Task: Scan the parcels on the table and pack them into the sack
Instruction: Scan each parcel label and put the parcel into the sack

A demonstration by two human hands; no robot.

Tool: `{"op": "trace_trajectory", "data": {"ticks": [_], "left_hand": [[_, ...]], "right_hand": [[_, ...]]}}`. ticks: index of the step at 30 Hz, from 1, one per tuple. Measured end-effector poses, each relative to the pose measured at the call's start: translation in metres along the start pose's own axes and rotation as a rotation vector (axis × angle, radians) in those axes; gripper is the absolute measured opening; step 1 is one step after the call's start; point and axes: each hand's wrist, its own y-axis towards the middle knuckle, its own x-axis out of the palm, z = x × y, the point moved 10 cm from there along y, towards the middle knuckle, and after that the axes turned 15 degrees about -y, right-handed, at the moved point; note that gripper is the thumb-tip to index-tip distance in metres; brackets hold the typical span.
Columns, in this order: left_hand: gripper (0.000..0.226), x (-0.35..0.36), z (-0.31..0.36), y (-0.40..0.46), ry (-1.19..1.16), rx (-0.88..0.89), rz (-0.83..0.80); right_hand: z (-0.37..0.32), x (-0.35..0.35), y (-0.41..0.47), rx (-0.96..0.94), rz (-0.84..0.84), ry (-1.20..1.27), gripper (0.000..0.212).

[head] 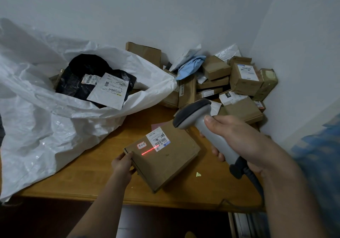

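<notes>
Scanning a flat parcel (pixel 165 156) with the scanner (pixel 206 127)

Right hand (pixel 239 142) grips scanner, left hand (pixel 122 166) pinches parcel; beam mostly beside the barcode (pixel 159 143) may misread.

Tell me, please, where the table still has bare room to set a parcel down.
Bare wood shows on the table between the white sack and the flat box held by the left hand, and along the front edge below that box. The far right corner is crowded with the pile of parcels.
</notes>
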Motion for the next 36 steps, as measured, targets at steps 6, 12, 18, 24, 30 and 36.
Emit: {"op": "trace_trajectory", "data": {"ticks": [6,12,18,24,30,36], "left_hand": [[0.052,-0.001,0.001,0.0,0.018,0.005,0.001],[0.051,-0.002,0.003,-0.004,0.011,0.005,-0.011],[0.051,0.0,0.01,-0.009,0.007,0.02,-0.051],[0.052,0.012,0.025,-0.022,0.006,0.049,-0.122],[0.047,0.036,0.069,-0.041,0.086,0.171,-0.243],[0.03,0.069,0.133,-0.066,0.113,0.314,-0.33]], "right_hand": [[0.003,0.013,0.016,0.001,-0.018,-0.029,0.038],[0.013,0.023,0.031,0.01,-0.027,-0.014,0.035],[0.015,0.032,0.044,0.002,-0.043,0.002,0.034],[0.018,0.036,0.053,0.004,-0.069,0.035,0.036],[0.024,-0.007,0.053,0.001,0.101,0.119,0.042],[0.048,-0.065,0.058,0.054,0.401,0.029,0.043]]}}
